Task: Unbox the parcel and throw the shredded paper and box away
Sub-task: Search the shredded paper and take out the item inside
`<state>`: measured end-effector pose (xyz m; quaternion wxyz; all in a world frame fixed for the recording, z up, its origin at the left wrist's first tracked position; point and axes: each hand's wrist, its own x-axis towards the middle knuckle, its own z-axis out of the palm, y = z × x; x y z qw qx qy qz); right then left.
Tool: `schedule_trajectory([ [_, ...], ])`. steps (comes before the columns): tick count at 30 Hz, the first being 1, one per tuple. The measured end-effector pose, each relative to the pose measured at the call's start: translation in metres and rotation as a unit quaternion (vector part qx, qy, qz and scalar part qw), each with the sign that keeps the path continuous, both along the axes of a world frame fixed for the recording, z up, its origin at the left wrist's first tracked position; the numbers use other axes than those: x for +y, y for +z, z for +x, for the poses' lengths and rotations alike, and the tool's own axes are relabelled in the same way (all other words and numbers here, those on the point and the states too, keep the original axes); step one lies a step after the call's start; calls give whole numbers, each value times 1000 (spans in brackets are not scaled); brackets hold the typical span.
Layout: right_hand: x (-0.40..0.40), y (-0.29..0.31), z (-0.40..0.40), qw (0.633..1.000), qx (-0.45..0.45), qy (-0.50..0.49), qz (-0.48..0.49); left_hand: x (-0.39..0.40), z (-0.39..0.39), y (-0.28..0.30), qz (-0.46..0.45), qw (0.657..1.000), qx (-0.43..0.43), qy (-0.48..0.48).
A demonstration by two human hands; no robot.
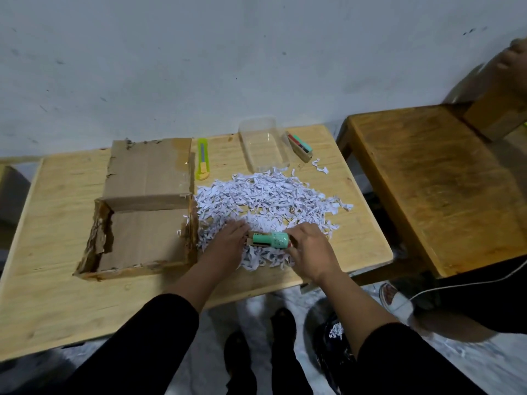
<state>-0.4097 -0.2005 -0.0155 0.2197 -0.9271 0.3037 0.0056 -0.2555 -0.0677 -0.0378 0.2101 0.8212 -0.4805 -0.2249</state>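
Two hands down in the near edge of the shredded paper [265, 201]: left hand [228, 238] spread flat, palm down, gripping nothing; right hand [309, 246] curled round one end of a small mint-green bottle [271, 239] half out of its brown carton, fingers closed on it. Below the paper, off the counter [57, 295], black sleeves, dark shoes on a pale floor, and a dark bag [333, 349] with a few white shreds already in it.

Judged as roughly midway. Done: box [142, 238] cut open and emptied, just left of the paper, flaps torn and ragged, lid flap lying back; filling tipped out into one wide heap touching the box's right wall; contents being fished clear. Left: nearly all of the paper to be gathered and binned, then the box itself.

Beyond the paper: yellow-green utility knife [203, 158] beside the box's lid flap, clear plastic container [262, 146] touching the heap's far edge, small carton with coloured sides [299, 146] just right of that, one stray shred close by.

Pale plywood counter, smooth, pushed against a scuffed bluish-white wall. Right of the paper, well apart, a darker, worn wooden bench [427, 181]; another person's hand [513, 64] on a cardboard parcel [496, 109] at its far corner.
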Motion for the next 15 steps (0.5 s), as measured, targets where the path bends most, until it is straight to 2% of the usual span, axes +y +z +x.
schedule_trajectory([
  [4,-6,13,-6,997,-36,-24,60,0,1,0,2,1000,7,7],
  [9,-23,35,-13,992,-95,-59,59,-7,1,4,17,1000,-13,14],
  [15,-52,48,-12,972,-178,-145,49,-24,0,12,-28,997,-68,26],
])
